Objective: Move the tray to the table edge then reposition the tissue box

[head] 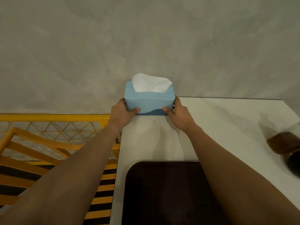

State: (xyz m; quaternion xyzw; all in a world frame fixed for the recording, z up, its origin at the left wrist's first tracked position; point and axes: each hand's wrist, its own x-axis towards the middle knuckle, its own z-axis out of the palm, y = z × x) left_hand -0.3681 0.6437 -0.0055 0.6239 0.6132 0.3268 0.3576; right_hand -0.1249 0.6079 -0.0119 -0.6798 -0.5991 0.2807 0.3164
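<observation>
A light blue tissue box (149,101) with a white tissue sticking out of its top stands at the far left corner of the white table (219,127), against the grey wall. My left hand (121,113) grips its left end and my right hand (177,115) grips its right end, thumbs on the front face. A dark brown tray (162,192) lies flat at the near edge of the table, between my forearms, its near part cut off by the frame.
A brown cup-like object (282,143) lies blurred at the table's right side. Left of the table stands a yellow metal chair (32,148) and a yellow mesh frame (53,125). The grey wall rises right behind the table.
</observation>
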